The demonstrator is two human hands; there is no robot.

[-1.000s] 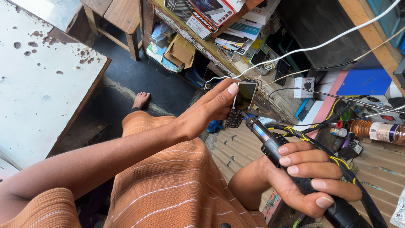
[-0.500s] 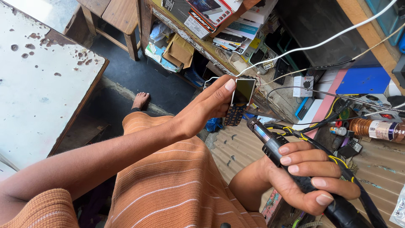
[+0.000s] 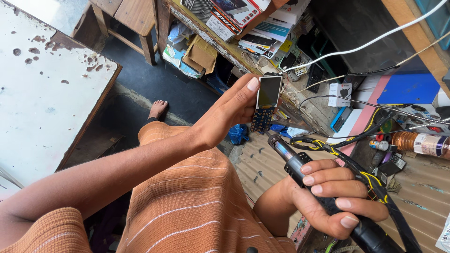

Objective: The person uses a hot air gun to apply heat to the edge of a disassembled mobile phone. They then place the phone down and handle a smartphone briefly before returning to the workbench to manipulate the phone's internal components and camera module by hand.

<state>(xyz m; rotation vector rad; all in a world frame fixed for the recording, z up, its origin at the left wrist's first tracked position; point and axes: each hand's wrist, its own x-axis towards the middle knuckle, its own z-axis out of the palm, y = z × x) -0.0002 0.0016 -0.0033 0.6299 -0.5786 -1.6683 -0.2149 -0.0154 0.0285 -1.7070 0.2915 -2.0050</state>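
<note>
Bare phone board with screen (image 3: pixel 266 102) is pinched upright in left hand (image 3: pixel 229 112), above the lap; hot-air gun handle (image 3: pixel 328 199) is gripped in right hand (image 3: pixel 335 201), nozzle just below board; heat best kept off the screen, fingers clear

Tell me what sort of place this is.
Probably a small phone repair stall: the left hand holds a bare phone board with screen, the right hand grips a hot-air tool, and boxed goods fill the shelf.
</note>
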